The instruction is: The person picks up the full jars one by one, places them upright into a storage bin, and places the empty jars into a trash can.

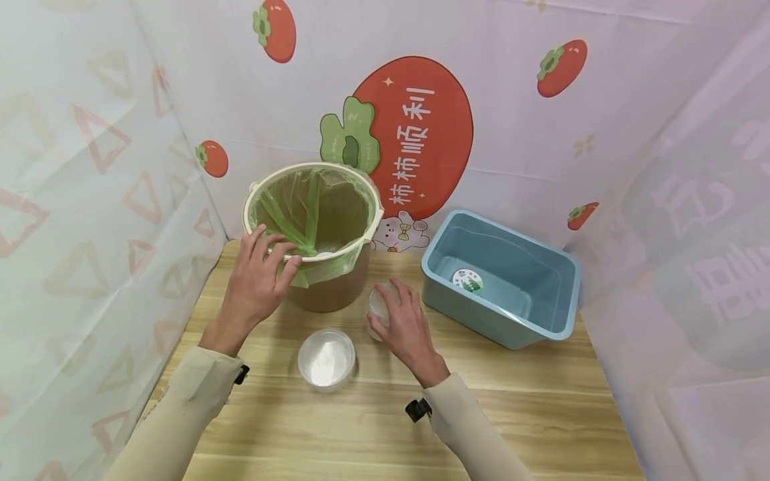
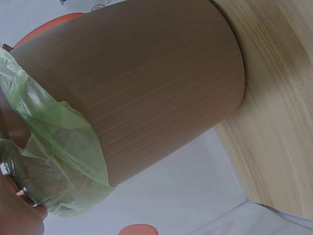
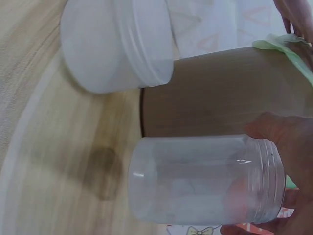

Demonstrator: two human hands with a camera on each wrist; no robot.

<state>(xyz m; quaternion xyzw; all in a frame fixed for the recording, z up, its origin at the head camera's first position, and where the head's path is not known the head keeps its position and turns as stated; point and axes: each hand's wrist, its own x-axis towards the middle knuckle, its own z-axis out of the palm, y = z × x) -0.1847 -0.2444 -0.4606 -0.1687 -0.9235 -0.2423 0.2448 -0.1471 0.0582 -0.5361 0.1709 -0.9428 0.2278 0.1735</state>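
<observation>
My left hand (image 1: 255, 280) is at the near-left rim of a brown bin (image 1: 327, 294), fingers spread over the rim and the green plastic bag (image 1: 343, 264) lining it. In the left wrist view the bag (image 2: 73, 142) hangs over the bin's edge beside the fingers. My right hand (image 1: 409, 327) grips a clear plastic jar (image 3: 195, 181) around its threaded mouth, the thumb on one side and fingers on the other. The jar is upright just right of the bin; whether it touches the table cannot be told. A round translucent tub (image 1: 327, 359) stands between the hands.
A blue rectangular basin (image 1: 502, 267) with a round sticker inside stands at the right, near the back wall. White printed sheets (image 1: 481, 33) enclose the wooden table (image 1: 337, 441) at the back and both sides. A small white thing shows inside the bin.
</observation>
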